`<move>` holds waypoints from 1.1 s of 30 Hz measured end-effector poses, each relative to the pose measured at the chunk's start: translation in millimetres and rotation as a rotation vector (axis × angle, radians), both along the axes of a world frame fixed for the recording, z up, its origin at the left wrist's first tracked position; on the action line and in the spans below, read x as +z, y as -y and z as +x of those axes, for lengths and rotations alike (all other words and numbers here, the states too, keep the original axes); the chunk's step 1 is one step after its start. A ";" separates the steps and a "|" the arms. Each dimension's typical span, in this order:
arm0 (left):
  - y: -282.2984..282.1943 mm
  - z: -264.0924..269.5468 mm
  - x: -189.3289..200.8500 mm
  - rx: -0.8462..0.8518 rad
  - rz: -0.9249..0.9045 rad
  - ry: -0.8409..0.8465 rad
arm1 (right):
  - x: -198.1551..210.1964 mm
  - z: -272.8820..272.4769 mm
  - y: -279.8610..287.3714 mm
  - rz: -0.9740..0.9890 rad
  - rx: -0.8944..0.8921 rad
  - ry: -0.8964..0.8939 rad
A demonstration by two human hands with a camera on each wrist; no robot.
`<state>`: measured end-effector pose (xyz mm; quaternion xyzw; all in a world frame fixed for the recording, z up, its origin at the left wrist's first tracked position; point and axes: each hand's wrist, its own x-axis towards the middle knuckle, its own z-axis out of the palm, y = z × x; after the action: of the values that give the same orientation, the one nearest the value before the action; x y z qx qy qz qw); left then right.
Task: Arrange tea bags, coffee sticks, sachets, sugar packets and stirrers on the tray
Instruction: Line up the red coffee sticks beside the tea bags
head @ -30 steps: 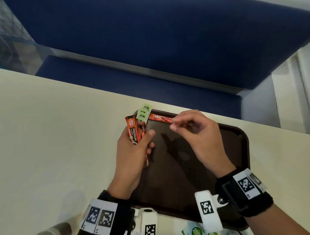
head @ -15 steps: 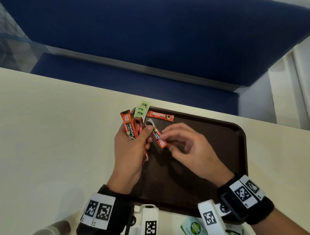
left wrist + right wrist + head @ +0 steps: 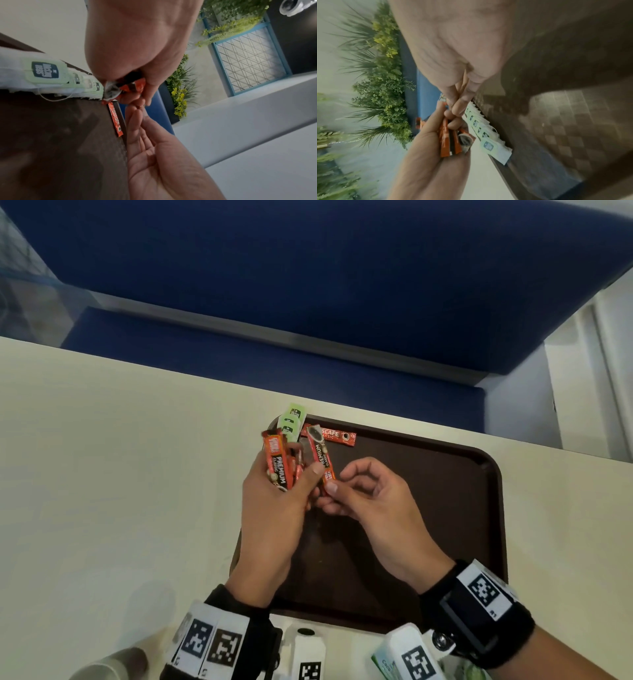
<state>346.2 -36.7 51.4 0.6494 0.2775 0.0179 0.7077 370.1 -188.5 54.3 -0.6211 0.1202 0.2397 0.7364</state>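
Note:
A dark brown tray (image 3: 445, 508) lies on the cream table. Several green-tagged tea bags (image 3: 291, 419) lie in a row along its far left corner, also seen in the left wrist view (image 3: 44, 70) and the right wrist view (image 3: 486, 135). Beside them a red Nescafe stick (image 3: 337, 436) lies flat along the tray's far edge. My left hand (image 3: 294, 474) grips a bundle of orange coffee sticks (image 3: 277, 470) over the tray's left rim. My right hand (image 3: 334, 491) pinches the near end of one orange Premium stick (image 3: 320, 457), which still touches the left thumb.
The table (image 3: 102, 474) stretches wide to the left of the tray. A blue bench (image 3: 308, 285) stands past the far table edge. At the near edge lie a pale cup-like thing (image 3: 109, 666) and green-white packets (image 3: 383, 659).
The right hand left the red Nescafe stick on the tray's far edge, came back to the left hand and took hold of an orange stick from the bundle.

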 end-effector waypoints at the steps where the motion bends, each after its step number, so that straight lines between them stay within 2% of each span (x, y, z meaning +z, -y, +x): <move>1: -0.2 -1.4 -0.7 -0.049 0.041 -0.025 | -1.0 -2.1 -1.5 0.004 0.000 -0.011; 5: -12.4 -0.9 -1.9 -0.190 0.218 -0.089 | 0.7 2.0 4.3 -0.164 0.157 0.060; 8: -23.4 0.9 2.5 -0.391 0.332 -0.119 | 7.7 19.3 16.6 -0.279 0.145 0.200; 10: -26.9 1.8 7.3 -0.501 0.378 -0.126 | 13.7 31.6 21.5 -0.350 0.265 0.316; 12: -28.8 2.5 9.5 -0.528 0.392 -0.128 | 19.8 40.5 22.8 -0.445 0.418 0.402; 13: -29.4 2.5 10.4 -0.511 0.390 -0.131 | 22.0 44.3 23.0 -0.460 0.452 0.415; 15: -30.4 1.6 9.8 -0.414 0.379 -0.112 | 20.6 49.6 24.4 -0.444 0.411 0.383; 19: -35.0 -2.1 8.6 -0.170 0.344 -0.068 | -4.5 51.0 22.2 -0.419 0.121 0.196; 22: -39.2 -4.4 7.3 -0.129 0.329 -0.071 | -30.8 49.1 16.0 -0.521 0.046 0.166; 27: -43.0 -9.0 3.4 -0.138 0.333 -0.086 | -58.4 44.0 4.3 -0.856 0.100 0.358; 33: -41.5 -5.9 -1.4 -0.128 0.312 -0.085 | -73.9 40.6 -2.7 -1.053 0.238 0.598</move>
<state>340.3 4.9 50.0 0.7678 0.2589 -0.0118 0.5859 410.8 -185.8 -19.7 -0.9507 -0.0594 0.0445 0.3010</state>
